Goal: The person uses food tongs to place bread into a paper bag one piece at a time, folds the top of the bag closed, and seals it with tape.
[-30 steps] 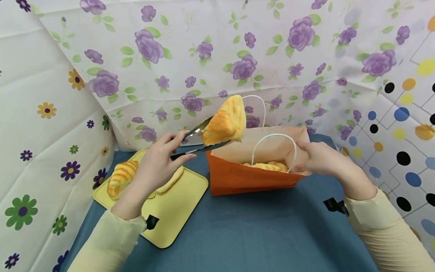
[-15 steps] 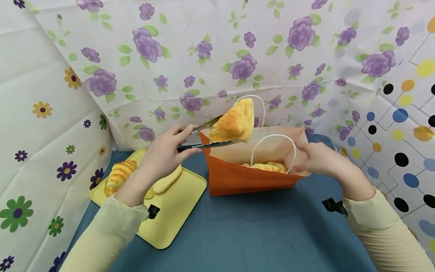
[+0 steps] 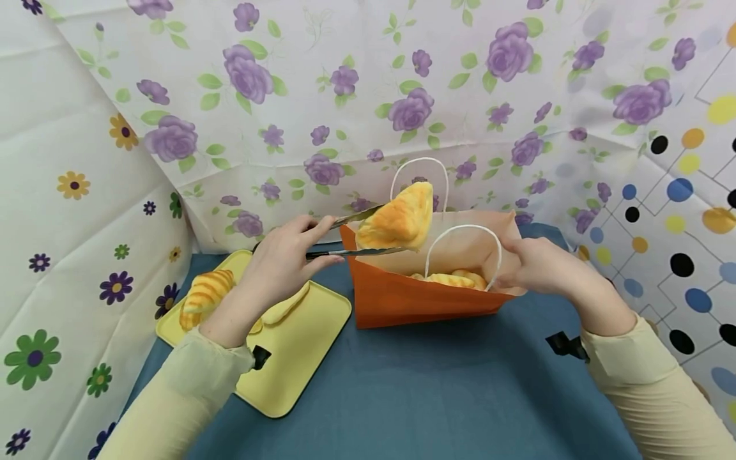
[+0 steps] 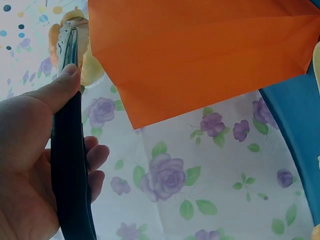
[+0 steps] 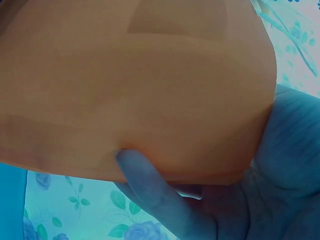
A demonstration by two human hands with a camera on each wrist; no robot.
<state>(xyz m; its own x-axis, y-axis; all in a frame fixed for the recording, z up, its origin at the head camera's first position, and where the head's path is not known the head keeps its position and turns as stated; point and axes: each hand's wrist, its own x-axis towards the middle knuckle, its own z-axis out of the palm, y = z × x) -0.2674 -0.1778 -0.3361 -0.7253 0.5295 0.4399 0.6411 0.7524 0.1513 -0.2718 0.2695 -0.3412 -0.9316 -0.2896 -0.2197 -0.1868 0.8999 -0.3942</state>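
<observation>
My left hand (image 3: 282, 259) grips a pair of tongs (image 4: 70, 145) with black handles and metal ends. Between the tong ends is a golden, triangular bread piece (image 3: 399, 217), held over the left part of an orange paper bag (image 3: 425, 303). The bag stands with its mouth open, its white cord handles (image 3: 464, 228) upright. Some bread (image 3: 454, 280) shows inside it. At the bag's right edge, my right hand (image 3: 543, 268) pinches the paper rim; in the right wrist view the thumb (image 5: 145, 175) presses against the paper.
A yellow tray (image 3: 287, 370) lies to the left on the blue cloth (image 3: 414, 396), bearing a striped croissant-like bread (image 3: 209, 291) and a long pale bread (image 3: 285, 305), partly behind the left arm. Flower-print sheets (image 3: 322, 76) rise behind and at the left.
The left hand has carried the tongs and bread rightward over the bag's left side, and the bread has come down a little. The right hand keeps its place at the rim.
</observation>
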